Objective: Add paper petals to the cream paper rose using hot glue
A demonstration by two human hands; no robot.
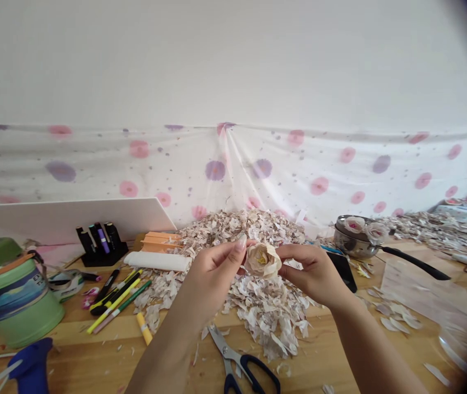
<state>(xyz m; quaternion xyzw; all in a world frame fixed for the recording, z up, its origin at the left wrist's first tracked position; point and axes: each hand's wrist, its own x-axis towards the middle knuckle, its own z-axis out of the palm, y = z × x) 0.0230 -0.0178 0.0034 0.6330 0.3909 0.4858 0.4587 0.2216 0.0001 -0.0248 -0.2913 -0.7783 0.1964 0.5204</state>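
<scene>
Between my two hands is a cream handmade flower (263, 261) with a yellow centre, facing me. My left hand (223, 265) pinches its left edge between thumb and fingers. On the other side my right hand (313, 271) grips the flower's right petals with thumb and forefinger. Behind and below the hands spreads a large heap of pale loose petals (266, 317). Dark-handled scissors (233, 355) lie on the wooden table beneath the flower, blades partly apart. What is behind the flower is hidden from me.
On the right, a small metal pan (354, 241) holds flowers and points its black handle outward. Several markers (122, 298) lie at left, near a black pen stand (104, 249), a green container (11, 295) and a blue glue gun (32, 364). A black phone (342, 272) lies behind my right hand.
</scene>
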